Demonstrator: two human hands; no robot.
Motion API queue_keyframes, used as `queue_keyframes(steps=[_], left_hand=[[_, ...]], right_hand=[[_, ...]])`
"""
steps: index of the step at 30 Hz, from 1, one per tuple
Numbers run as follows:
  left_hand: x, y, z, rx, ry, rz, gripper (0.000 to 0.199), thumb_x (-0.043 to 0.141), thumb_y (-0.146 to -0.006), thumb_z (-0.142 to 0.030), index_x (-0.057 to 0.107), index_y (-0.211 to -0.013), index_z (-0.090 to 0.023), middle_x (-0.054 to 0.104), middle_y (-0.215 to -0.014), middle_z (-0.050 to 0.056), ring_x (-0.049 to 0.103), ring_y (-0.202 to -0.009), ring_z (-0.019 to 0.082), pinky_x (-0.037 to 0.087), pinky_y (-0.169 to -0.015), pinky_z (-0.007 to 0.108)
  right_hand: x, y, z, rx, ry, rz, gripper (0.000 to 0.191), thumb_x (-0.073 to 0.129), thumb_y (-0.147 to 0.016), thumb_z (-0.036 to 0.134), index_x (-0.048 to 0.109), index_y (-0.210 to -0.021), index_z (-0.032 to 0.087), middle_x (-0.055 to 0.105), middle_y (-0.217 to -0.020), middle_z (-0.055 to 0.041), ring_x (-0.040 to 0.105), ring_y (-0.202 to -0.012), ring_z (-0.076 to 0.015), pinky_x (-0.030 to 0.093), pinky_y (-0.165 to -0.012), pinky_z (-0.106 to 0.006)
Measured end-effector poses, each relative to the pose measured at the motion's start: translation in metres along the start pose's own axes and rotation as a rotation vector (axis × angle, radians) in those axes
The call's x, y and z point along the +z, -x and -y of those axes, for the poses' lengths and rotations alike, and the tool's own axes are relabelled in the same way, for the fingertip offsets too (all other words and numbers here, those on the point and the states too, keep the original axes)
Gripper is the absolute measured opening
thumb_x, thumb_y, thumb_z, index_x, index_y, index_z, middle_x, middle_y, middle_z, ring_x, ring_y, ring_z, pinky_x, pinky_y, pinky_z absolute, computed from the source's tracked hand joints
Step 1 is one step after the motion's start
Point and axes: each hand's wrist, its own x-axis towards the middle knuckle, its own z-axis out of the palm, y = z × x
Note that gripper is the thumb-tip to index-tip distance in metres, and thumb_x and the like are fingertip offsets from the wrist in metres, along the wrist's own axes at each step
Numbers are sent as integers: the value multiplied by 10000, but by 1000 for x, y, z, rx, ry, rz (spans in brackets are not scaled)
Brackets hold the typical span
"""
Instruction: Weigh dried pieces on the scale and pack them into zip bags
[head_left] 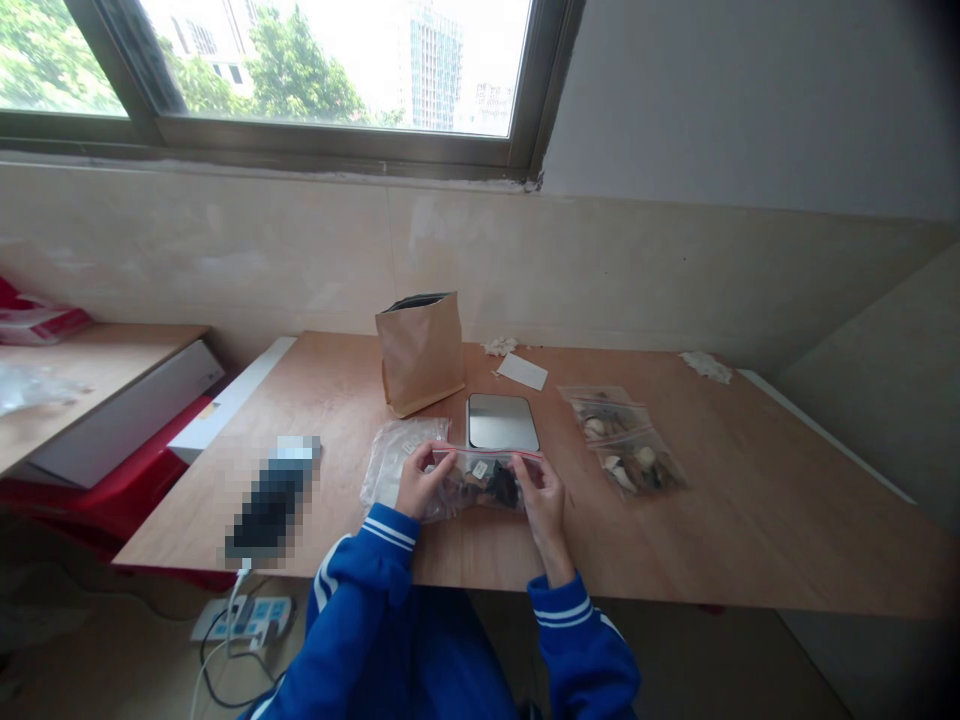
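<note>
Between my two hands is a clear zip bag (pixel 472 490) with a red seal strip, holding dark and brownish pieces and a small white packet. My left hand (pixel 421 480) pinches its top left corner, and my right hand (pixel 541 495) pinches the top right. Just behind the bag lies a flat digital scale (pixel 502 422) with a silver plate. Flat clear plastic bags (pixel 386 465) lie to the left, partly under my left hand. Farther back stands a brown paper pouch (pixel 421 355), its top open.
Two filled zip bags (pixel 641 465) lie on the right of the wooden table (pixel 720 520). A white card (pixel 523 371) and crumpled scraps (pixel 500 346) are near the wall. A blurred phone (pixel 270 505) with a cable lies left, above a power strip (pixel 244 618).
</note>
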Motion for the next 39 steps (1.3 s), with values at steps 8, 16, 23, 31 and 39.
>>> queue_keyframes(steps=[8,16,23,31,39], left_hand=[[1,0,-4,-37,30,54,242,708,-743,-405,690,-802,-171,705,-771,50,650,-728,192,528,-669,309],[1,-1,-2,6,-25,-11,206,712,-737,-379,702,-763,-175,708,-770,44,652,-758,195,529,-722,315],[4,0,5,-52,52,81,272,706,-751,-432,706,-801,-164,708,-802,49,661,-763,191,534,-704,296],[4,1,-3,-43,44,89,265,721,-741,-420,708,-773,-157,709,-770,55,665,-758,201,538,-707,302],[1,2,-2,85,-57,83,226,693,-778,-396,699,-765,-170,694,-777,53,646,-753,190,521,-711,306]], right_hand=[[3,-1,-3,29,-48,60,309,744,-716,454,716,-828,167,755,-808,-70,707,-782,-232,566,-785,-388],[1,0,0,-29,-3,79,273,725,-742,442,719,-817,180,747,-785,-58,702,-743,-220,573,-747,-368],[5,1,0,15,-44,142,292,743,-713,461,729,-801,183,753,-811,-66,709,-785,-241,579,-767,-385],[6,1,1,-21,-7,198,244,711,-753,432,728,-779,190,733,-776,-40,693,-756,-217,568,-729,-342],[-2,5,19,-129,98,90,267,649,-817,436,704,-921,197,736,-909,-71,683,-849,-233,541,-799,-385]])
